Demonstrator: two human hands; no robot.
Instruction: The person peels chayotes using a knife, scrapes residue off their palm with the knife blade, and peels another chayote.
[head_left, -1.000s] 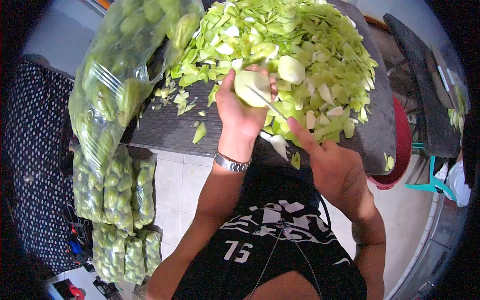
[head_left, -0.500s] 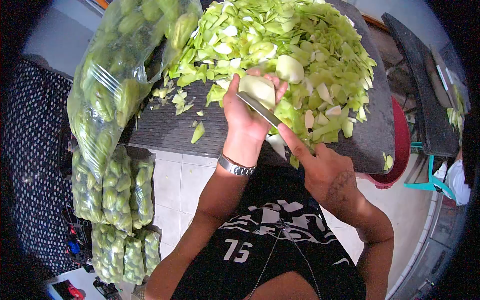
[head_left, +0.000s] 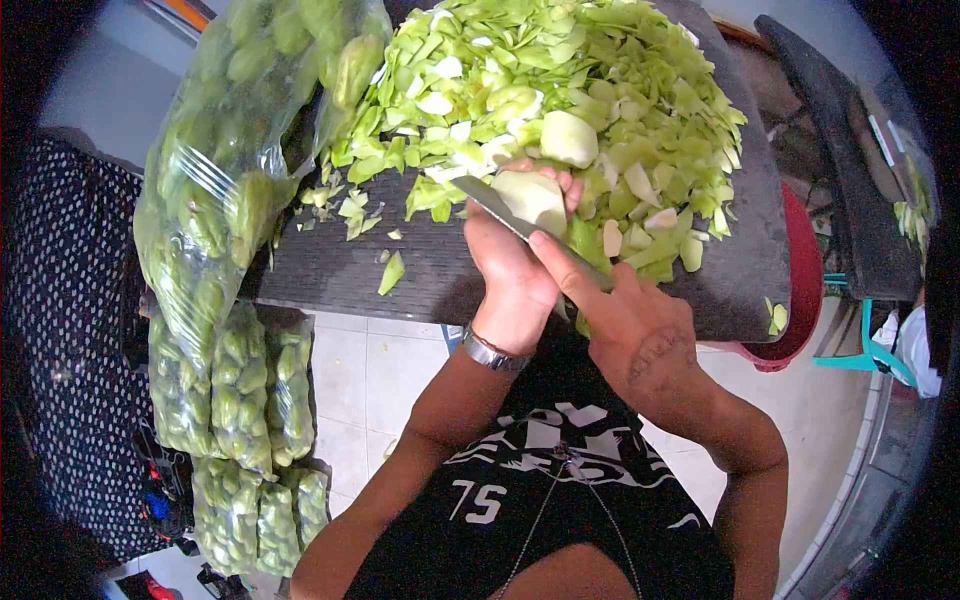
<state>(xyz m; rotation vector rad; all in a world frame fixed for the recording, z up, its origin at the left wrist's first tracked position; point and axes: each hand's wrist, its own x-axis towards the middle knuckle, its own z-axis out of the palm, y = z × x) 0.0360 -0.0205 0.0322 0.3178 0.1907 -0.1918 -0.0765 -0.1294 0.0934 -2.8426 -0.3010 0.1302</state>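
The peeled fruit [head_left: 535, 198] that I hold is pale, between white and light green, and its surface looks smooth, with some flat faces where the skin is gone. It sits in my left hand [head_left: 510, 250], above the near side of the table [head_left: 345, 265] and just before the big pile of peels [head_left: 620, 80]. The left grip is half curled: palm up, with the fingers bent behind the fruit. My right hand [head_left: 640, 325] has its grip closed around the handle of the knife [head_left: 500, 212], and the forefinger is stretched along the blade. The blade passes across the near side of the fruit; whether its edge touches, I cannot tell.

Compared with half a second ago, the left hand and the fruit are a little more to the right and closer to me. The right hand is nearer to the left one, and the knife tip reaches farther past the fruit's left side. The fruit leans more, its long side sloping down to the right. Another peeled fruit [head_left: 570, 140] rests on the pile as before, and the plastic bag [head_left: 210, 190] stays at the left.
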